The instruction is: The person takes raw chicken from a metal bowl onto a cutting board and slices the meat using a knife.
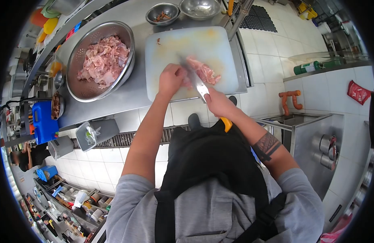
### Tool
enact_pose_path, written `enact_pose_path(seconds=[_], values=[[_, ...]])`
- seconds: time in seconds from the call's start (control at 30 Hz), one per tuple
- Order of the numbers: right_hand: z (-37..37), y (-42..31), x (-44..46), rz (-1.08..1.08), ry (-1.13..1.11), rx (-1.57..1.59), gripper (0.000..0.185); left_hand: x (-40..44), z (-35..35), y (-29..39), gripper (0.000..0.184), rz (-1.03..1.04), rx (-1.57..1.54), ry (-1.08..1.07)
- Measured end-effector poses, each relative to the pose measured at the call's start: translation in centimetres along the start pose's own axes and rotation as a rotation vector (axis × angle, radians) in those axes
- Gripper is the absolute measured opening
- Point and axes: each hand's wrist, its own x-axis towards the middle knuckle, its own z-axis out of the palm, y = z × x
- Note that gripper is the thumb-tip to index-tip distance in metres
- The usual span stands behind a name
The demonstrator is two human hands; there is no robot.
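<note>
The cutting board [160, 83] is lying on the steel worktop [136, 87], in front of the person, and I take it as the landmark for all places. The meat [205, 72] lies on the board, somewhat right of its middle, in a pink, uneven piece. The right hand [220, 103] is at the near edge of the board, and its grip is closed around the handle of the knife [199, 83]. The blade points away from the person, over the board, along the left side of the meat; its tip is blurred. The left hand [172, 79] is above the near left part of the board, with the fingers bent, just beside the blade. Some pink meat shows between these fingers and the blade, but the fingertips are hidden, so I cannot tell whether this grip is grasping it.

To the left of the board stands a big colander [75, 81], tilted in view, with a large heap of cut meat [104, 60] inside. Beyond the far edge of the board are a small bowl [151, 16] with brown pieces and, to its right, a wider metal bowl [200, 9]. A grey bin [108, 131] is lower than the board, to its near left.
</note>
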Motion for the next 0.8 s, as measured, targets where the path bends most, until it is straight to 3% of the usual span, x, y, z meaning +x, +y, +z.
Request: enact_pose_path(seconds=[0.2,0.33,0.4,0.43,0.5,0.6,0.7,0.8], values=[[0.4,7.2,-3.7,-0.234,0.075,-0.249,0.03,-0.1,-0.1,-1.0,0.016,-0.021,0.041,-0.002],[-4.1,7.7,-8.4,-0.176,-0.019,-0.358,0.027,0.2,-1.3,-1.2,0.017,-0.027,0.078,-0.049],[-6.4,7.7,-9.9,-0.149,-0.045,-0.487,0.025,0.1,-2.2,-0.8,0.021,-0.169,0.102,-0.087],[-6.6,8.2,-10.1,-0.151,0.009,-0.461,0.024,0.0,-2.2,-0.1,0.021,-0.17,0.102,-0.087],[-5.3,7.8,-9.0,-0.153,0.086,-0.365,0.025,-0.4,-2.0,1.6,0.025,0.041,0.012,0.033],[-2.5,6.6,-5.6,-0.198,0.208,-0.22,0.025,-0.9,-1.8,1.5,0.027,0.063,0.058,-0.125],[0.2,4.8,-1.2,-0.234,0.268,-0.141,0.027,-1.5,-2.4,1.3,0.025,-0.075,0.005,-0.127],[1.7,1.8,2.1,-0.313,0.323,-0.159,0.027,-2.2,-2.3,0.2,0.024,-0.043,-0.011,-0.09]])
